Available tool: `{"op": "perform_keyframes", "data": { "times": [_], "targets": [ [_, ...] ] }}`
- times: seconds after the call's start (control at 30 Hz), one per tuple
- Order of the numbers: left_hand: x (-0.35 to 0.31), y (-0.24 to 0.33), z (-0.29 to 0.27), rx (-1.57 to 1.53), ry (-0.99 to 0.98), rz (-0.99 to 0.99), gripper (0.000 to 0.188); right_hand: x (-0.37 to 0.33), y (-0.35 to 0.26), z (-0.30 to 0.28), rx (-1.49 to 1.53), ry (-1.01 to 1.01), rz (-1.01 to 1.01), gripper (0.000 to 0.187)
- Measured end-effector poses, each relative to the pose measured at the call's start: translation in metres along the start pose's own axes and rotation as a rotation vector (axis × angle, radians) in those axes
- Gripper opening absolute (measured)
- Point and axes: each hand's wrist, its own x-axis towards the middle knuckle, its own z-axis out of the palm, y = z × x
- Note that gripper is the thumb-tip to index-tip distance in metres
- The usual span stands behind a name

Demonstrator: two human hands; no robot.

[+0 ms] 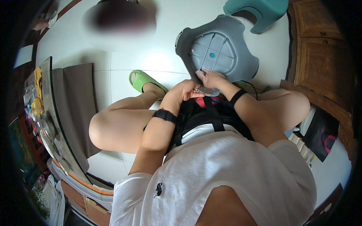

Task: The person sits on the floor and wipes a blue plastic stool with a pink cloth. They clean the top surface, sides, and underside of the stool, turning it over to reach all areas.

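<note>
A grey plastic stool (241, 49) is tipped between my knees, its ribbed hollow underside turned up toward me. My left hand (186, 89) is closed on the end of its nearest leg, with the thumb on the edge. Reaching inside that leg, my right hand (215, 79) presses a crumpled pink cloth (201, 77) to the inner wall. Part of the right fingers is hidden behind the cloth. A small blue disc (212, 55) marks the middle of the stool's underside.
A teal stool (264, 13) stands behind the grey one at the far right. Wooden cabinets (320, 56) line the right side. A glass-topped table (51, 109) with clutter stands left, beside a hanging brown cloth (77, 109). My foot wears a green slipper (143, 80).
</note>
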Motion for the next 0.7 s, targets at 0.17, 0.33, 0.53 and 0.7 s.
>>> {"op": "perform_keyframes", "data": {
  "times": [0.17,0.33,0.53,0.7],
  "targets": [
    [0.004,0.002,-0.025,-0.01,-0.104,-0.048,0.034,0.011,-0.022,-0.031,0.323,-0.396,-0.064,0.035],
    [0.006,-0.01,-0.049,0.019,-0.103,-0.084,0.032,-0.005,-0.02,-0.028,0.264,-0.317,-0.162,0.026],
    [-0.008,-0.02,-0.04,0.032,0.056,-0.057,0.042,-0.003,-0.015,-0.04,-0.308,-0.311,0.197,0.046],
    [0.001,-0.012,-0.038,0.005,-0.074,-0.12,0.033,0.004,0.009,-0.074,-0.063,-0.118,0.521,0.062]
  ]
}}
